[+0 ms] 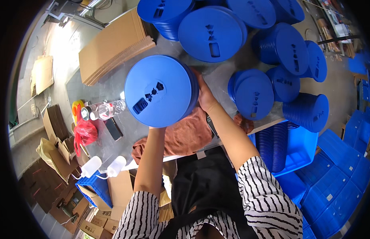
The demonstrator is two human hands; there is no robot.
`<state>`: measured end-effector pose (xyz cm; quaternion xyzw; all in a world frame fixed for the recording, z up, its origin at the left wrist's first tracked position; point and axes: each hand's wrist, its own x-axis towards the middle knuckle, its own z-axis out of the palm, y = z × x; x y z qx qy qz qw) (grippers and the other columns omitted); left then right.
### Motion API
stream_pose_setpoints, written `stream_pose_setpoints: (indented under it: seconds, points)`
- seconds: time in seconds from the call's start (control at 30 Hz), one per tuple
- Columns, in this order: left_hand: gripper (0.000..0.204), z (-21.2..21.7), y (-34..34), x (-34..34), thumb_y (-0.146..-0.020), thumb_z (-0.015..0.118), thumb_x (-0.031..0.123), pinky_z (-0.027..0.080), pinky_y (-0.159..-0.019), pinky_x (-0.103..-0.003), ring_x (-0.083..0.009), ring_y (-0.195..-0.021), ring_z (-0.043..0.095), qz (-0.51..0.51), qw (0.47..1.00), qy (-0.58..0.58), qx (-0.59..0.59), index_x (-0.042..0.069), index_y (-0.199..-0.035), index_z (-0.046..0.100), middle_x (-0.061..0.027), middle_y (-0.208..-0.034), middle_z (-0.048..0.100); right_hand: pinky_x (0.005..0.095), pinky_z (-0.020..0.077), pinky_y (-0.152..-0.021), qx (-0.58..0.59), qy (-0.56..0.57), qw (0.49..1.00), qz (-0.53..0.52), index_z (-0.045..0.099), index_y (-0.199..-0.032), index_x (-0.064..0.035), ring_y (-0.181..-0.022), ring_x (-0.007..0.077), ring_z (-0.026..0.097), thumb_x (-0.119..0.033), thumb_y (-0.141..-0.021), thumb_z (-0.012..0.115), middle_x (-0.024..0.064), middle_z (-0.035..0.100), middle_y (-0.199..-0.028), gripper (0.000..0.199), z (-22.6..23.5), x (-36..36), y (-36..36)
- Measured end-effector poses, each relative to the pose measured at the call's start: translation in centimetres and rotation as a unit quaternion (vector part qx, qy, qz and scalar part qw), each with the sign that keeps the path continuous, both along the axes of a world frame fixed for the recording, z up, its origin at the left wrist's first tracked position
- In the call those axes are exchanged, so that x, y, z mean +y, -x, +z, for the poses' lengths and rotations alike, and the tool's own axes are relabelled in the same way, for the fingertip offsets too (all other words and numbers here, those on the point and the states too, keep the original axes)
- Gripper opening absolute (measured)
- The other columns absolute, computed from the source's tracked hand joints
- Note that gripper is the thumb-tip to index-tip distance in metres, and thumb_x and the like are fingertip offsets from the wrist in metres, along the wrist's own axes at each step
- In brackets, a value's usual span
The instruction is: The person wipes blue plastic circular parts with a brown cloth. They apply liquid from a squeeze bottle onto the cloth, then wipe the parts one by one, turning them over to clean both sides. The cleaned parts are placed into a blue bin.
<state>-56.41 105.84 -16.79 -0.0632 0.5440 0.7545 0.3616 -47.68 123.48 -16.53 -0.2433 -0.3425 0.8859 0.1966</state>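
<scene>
A stack of round blue plastic reel discs (153,107) is between my hands over the metal table, its top disc showing a shaped centre hole and a slot. My right hand (205,95) wraps the stack's right side, fingers partly hidden behind it. At the near edge, my left hand (157,128) reaches under the stack; only the wrist shows and its fingers are hidden. Just below the stack, a reddish-brown cloth (185,137) lies along the table's front edge. Beyond it stands another stack of blue discs (209,34).
More blue disc stacks (254,97) stand at the right. Flat cardboard (113,47) is piled at the far left. Clear bottles (109,109), a red plastic bag (85,131), a phone (113,129) and white squeeze bottles (116,166) are on the left. A blue crate (304,149) holds dark ringed stacks.
</scene>
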Motion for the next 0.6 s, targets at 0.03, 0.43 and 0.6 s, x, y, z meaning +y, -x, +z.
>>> stream_pose_setpoints:
  seconds: [0.03, 0.43, 0.6]
  points:
    - [0.049, -0.8, -0.2, 0.1, -0.095, 0.045, 0.041, 0.043, -0.101, -0.04, -0.0256, -0.121, 0.05, 0.008, 1.0, 0.003, 0.004, 0.009, -0.133, 0.047, -0.0082, -0.132, 0.053, 0.0346, 0.0274, -0.111, 0.004, -0.006, 1.0, 0.008, 0.04, -0.141, -0.01, -0.13, 0.0189, 0.04, -0.052, -0.099, 0.037, 0.0067, 0.047, -0.139, 0.06, -0.9, 0.4, 0.3]
    - [0.047, -5.5, -5.0, 0.9, -0.094, 0.05, 0.041, 0.034, -0.108, -0.039, -0.023, -0.124, 0.047, 0.076, 0.994, -0.082, -0.012, 0.011, -0.129, 0.051, -0.005, -0.132, 0.054, 0.0405, 0.0263, -0.111, -0.117, -0.211, 0.97, -0.025, 0.039, -0.14, 0.0008, -0.134, 0.0261, 0.039, -0.056, -0.098, 0.033, 0.0171, 0.04, -0.145, 0.071, -1.6, -1.8, -12.2]
    - [0.048, -5.5, -7.6, -1.9, -0.099, 0.046, 0.023, 0.025, -0.113, -0.04, -0.0243, -0.134, 0.036, 0.035, 0.986, 0.076, 0.145, 0.004, -0.142, 0.035, -0.0124, -0.146, 0.037, 0.0267, 0.0519, -0.078, -0.281, -0.239, 0.917, 0.152, 0.064, -0.109, -0.0005, -0.086, 0.0149, 0.067, -0.003, -0.091, 0.057, 0.0096, 0.068, -0.096, 0.02, 0.1, -11.0, -32.3]
